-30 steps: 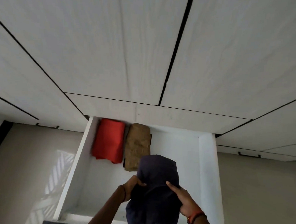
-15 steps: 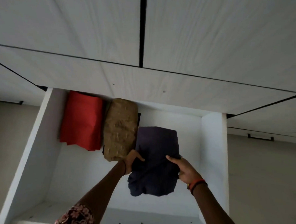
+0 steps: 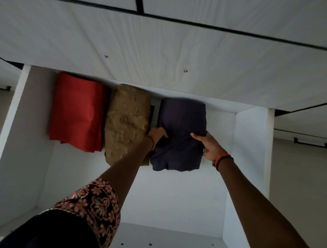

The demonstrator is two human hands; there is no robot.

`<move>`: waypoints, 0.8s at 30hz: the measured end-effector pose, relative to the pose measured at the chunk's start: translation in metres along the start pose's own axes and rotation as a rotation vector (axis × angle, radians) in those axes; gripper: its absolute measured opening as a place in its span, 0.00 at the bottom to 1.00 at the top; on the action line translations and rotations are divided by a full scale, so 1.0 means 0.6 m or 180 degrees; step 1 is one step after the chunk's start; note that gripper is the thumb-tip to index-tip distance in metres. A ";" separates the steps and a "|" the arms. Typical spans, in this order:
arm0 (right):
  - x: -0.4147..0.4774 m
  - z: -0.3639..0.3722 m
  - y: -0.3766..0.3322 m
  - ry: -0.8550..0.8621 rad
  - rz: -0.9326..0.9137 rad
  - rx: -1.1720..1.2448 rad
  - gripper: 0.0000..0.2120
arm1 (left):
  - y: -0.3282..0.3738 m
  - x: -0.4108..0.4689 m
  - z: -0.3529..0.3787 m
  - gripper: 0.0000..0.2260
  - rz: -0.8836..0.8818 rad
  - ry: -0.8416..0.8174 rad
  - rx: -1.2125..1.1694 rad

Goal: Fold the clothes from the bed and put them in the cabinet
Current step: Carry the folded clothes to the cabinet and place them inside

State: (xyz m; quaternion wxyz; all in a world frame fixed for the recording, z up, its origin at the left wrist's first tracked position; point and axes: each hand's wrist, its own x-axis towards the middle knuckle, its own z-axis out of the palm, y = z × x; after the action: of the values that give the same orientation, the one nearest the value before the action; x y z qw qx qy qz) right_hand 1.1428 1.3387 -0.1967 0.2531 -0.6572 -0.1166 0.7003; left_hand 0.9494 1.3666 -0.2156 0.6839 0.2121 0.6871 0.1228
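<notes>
White cabinet (image 3: 248,166) shelf, both arms outstretched, left hand (image 3: 157,134) and right hand (image 3: 210,147) gripping the sides of a folded dark purple garment (image 3: 180,132), beside tan bundle (image 3: 126,122) and red cloth (image 3: 77,111).

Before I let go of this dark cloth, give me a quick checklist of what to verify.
1. Dark cloth sits inside the shelf: ok.
2. Fully resting on the shelf: cannot tell.
3. Lined up beside the tan cloth: ok, small gap.
4. Red cloth undisturbed: ok.
5. Fold holding: ok, front edge slightly rumpled.
6. Left hand and right hand free to withdraw: ok.
</notes>
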 end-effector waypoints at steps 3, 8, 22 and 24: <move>0.004 0.001 0.003 0.0339 -0.0040 -0.0334 0.25 | -0.007 0.004 0.008 0.20 0.0268 0.0243 0.0610; -0.019 0.017 0.013 0.1092 -0.0271 -0.0876 0.31 | -0.010 -0.039 0.025 0.31 0.0408 0.0645 0.1231; -0.299 0.152 0.058 0.0701 -0.0362 -0.1240 0.34 | -0.124 -0.371 -0.076 0.27 0.0974 0.1070 0.1179; -0.350 0.185 0.053 0.0481 -0.0468 -0.1363 0.36 | -0.146 -0.425 -0.120 0.24 0.0870 0.1283 0.1212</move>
State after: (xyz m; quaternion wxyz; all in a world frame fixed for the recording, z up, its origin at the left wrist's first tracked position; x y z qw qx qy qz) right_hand 1.0292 1.2238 -0.0193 0.1663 -0.7361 -0.2907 0.5882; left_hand 0.8609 1.1808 -0.0271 0.4590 0.3983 0.7847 0.1223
